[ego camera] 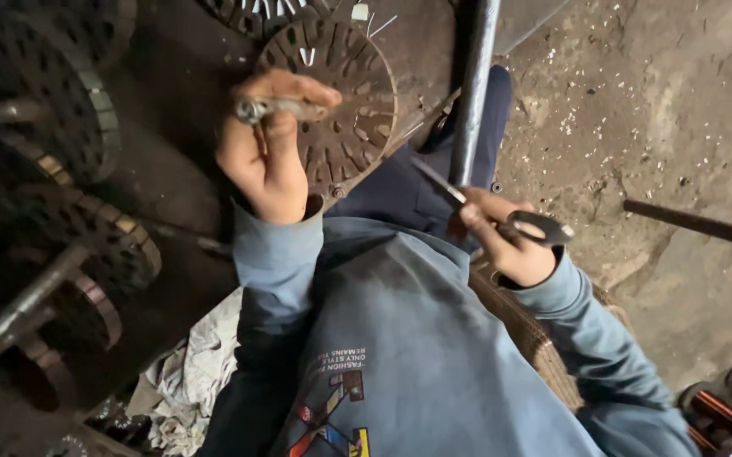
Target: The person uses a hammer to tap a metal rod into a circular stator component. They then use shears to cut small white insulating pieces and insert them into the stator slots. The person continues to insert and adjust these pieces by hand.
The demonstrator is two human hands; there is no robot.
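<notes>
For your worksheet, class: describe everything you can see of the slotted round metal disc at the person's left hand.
The slotted metal disc is round, dark and rusty brown, ringed with rows of small slots, a few holding pale inserts. It stands tilted at the top of the view. The left hand rests against its left edge, holding a thin tool across its face.

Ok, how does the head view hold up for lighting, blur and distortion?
Head view: the left side is very dark, so the stacked slotted discs lose detail; the concrete floor on the right is evenly lit, without glare. The left hand and its thin tool are slightly motion-blurred; the right hand with scissors is sharper. Wide-angle stretch shows at the edges.
</notes>
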